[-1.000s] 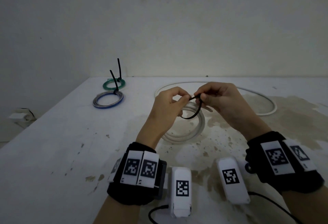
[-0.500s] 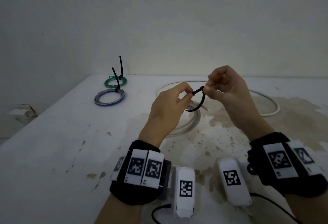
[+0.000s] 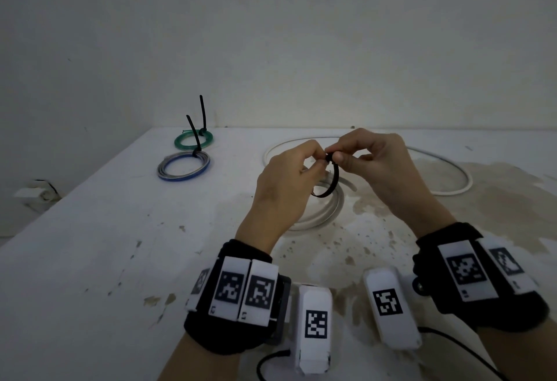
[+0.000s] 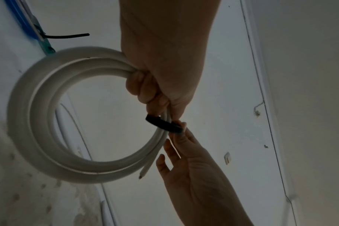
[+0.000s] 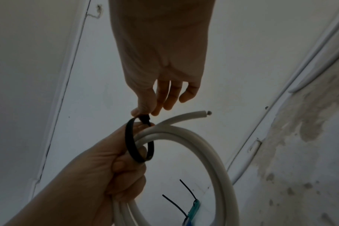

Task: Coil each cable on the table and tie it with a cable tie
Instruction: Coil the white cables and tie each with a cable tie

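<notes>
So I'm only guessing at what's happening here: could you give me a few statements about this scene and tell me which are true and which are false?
1. The left hand grips the coiled white cable. True.
2. The black cable tie is pulled tight on the white coil. False: it is still a loose loop around the strands.
3. The right hand pinches the tie at its head. True.
4. The green coil and the blue-grey coil have no ties. False: each carries a black tie with its tail sticking up.
5. Another white cable lies uncoiled on the table. True.
</notes>
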